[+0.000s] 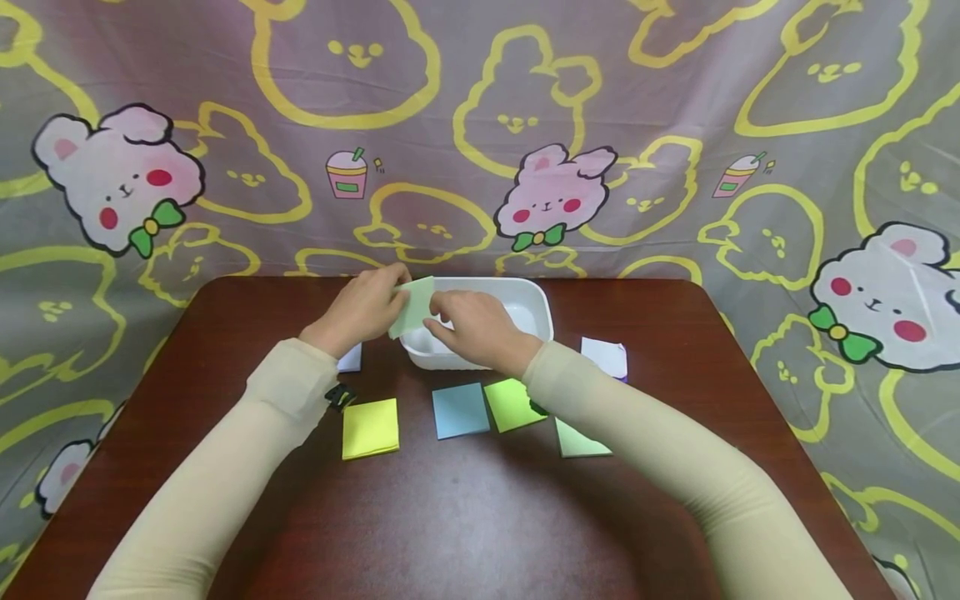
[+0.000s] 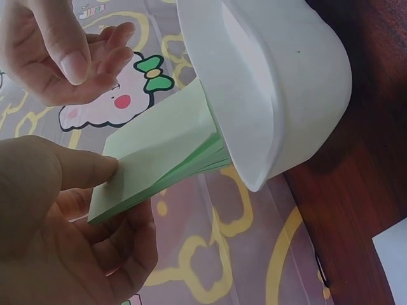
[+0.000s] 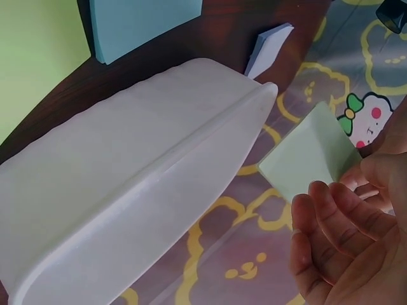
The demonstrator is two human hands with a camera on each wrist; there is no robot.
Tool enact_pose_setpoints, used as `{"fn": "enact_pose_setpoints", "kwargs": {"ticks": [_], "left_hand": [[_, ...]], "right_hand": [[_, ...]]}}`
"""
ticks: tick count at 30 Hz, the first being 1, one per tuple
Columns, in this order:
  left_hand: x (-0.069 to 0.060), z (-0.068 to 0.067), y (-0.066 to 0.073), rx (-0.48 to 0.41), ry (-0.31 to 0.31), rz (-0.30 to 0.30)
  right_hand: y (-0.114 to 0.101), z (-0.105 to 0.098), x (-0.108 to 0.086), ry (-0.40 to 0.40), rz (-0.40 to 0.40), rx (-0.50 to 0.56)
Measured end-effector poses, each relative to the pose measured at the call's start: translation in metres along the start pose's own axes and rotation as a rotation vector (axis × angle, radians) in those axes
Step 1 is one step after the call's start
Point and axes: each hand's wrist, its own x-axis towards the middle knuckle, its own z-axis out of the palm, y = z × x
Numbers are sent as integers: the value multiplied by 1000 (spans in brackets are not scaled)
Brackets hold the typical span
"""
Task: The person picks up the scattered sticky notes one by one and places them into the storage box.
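Near the counter's [image 1: 450, 533] far edge, the left grip [image 1: 365, 304] is pinching a pale-green pad [image 2: 162, 136] beside a tray [image 1: 531, 318]; the right grip [image 1: 480, 327] is hovering, thumb and fingers apart.

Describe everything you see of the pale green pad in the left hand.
The pale green pad looks like a squarish stack of thin paper sheets, its visible face plain. Along one edge, some sheets are slightly fanned apart. It is tilted, pinched at one end by the left hand, by the left end of the white tub in the head view. Whether it touches the tub's rim I can't tell. The right hand is nearby, with no clear contact.
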Motion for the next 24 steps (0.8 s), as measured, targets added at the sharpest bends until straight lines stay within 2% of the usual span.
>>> {"fn": "enact_pose_setpoints", "kwargs": {"ticks": [24], "left_hand": [[6,12,4,48,-21,13]], "right_hand": [[12,3,-7,-21,43,-7]]}}
